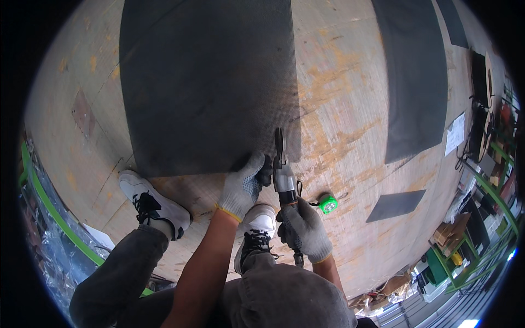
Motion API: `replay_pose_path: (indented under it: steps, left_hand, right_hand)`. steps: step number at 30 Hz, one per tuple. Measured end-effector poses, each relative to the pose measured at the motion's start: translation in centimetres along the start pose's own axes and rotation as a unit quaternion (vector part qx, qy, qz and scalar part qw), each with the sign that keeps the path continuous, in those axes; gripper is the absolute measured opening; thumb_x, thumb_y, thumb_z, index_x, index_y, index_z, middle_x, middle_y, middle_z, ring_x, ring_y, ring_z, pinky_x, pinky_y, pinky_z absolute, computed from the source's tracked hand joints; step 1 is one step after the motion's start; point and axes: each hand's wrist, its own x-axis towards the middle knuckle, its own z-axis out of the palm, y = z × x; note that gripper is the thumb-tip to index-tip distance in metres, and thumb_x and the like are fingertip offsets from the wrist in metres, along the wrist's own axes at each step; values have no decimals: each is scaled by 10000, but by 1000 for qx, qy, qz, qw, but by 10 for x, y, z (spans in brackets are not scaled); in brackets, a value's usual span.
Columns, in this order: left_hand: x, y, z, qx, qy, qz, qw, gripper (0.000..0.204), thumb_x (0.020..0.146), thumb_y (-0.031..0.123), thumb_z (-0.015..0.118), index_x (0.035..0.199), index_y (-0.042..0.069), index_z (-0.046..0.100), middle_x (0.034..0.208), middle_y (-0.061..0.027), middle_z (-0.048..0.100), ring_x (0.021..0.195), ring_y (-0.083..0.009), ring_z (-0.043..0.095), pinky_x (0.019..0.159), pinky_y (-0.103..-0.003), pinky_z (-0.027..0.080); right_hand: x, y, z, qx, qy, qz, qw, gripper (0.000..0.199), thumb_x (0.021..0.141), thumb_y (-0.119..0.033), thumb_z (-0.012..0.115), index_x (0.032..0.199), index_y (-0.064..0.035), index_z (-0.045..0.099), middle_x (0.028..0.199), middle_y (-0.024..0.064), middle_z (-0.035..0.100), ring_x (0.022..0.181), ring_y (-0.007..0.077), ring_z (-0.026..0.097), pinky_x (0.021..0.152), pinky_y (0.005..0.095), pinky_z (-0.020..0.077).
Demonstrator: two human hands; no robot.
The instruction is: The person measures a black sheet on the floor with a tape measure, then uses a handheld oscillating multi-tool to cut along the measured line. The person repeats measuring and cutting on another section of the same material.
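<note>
your left hand (243, 186) in its dotted knit glove was curled shut on the near edge of the big dark mesh sheet (208, 82), pinching it up at about 6 o'clock of the sheet. your right hand (304, 229) was wrapped tight round the handle of a powered shear (284, 175), whose blade pointed toward 12 o'clock and sat at the sheet's near right corner, just beside your left fingers. a green tape measure (328, 204) lay on the plywood floor (350, 109) at 3 o'clock of the tool, close but apart from it. your two white shoes (153, 202) stood at 7 and 6 o'clock, the nearer one right under your wrists, crowding the space there. i counted four mesh pieces: the large one, a long strip (418, 76) at 2 o'clock, a narrow one at the top right rim, and a small offcut (395, 205) at 4 o'clock. bare plywood lay open between sheet and strip. green racking (492, 218) and clutter lined the 4 o'clock edge.
</note>
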Motion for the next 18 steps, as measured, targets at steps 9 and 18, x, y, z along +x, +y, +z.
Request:
replay_pose_path:
  steps: [9,18]
  left_hand:
    - [1,-3,-11,-17,-11,-22,1000,197,969,220,832,971,44,743,854,-51,696,707,-152,605,655,-303,488]
    - [-2,-3,-12,-20,-30,-15,999,234,982,242,816,1009,25,733,865,-64,706,708,-169,618,659,-314,514]
  right_hand:
    - [9,-4,3,11,6,-4,1000,310,1134,-362,521,1163,-57,571,830,26,630,600,95,602,504,265,470]
    - [27,7,-7,-348,-12,-348,870,196,1044,-40,555,1235,0,575,992,123,636,670,155,652,535,318,544]
